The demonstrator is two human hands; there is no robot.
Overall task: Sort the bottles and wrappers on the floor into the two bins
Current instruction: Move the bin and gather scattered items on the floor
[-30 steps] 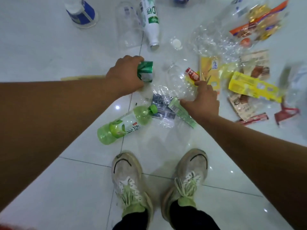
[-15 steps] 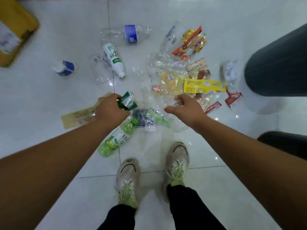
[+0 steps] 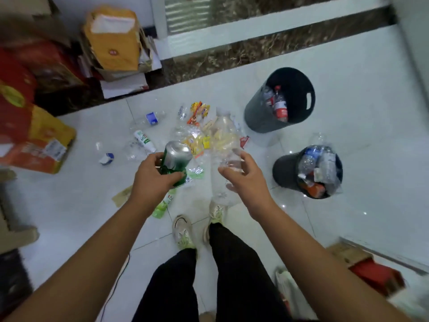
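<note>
My left hand (image 3: 153, 177) grips a green can (image 3: 177, 158), lifted off the floor. My right hand (image 3: 243, 180) holds a clear plastic bottle (image 3: 226, 138), also raised. Below them lies a pile of clear bottles and yellow and orange wrappers (image 3: 197, 140) on the white tile floor. A green bottle (image 3: 162, 206) lies near my feet. Two dark bins stand at the right: the far bin (image 3: 260, 115) holds bottles, the near bin (image 3: 285, 175) holds bottles and wrappers.
Cardboard boxes (image 3: 34, 135) and a yellow paper bag (image 3: 113, 40) crowd the left and back left. A white bottle (image 3: 145, 141) and a blue-labelled bottle (image 3: 152, 118) lie left of the pile. More boxes (image 3: 366, 268) sit at the lower right.
I have stood up from the pile. Both hands rose, the left with the green can, the right now with a clear bottle. The two bins have come into view.
</note>
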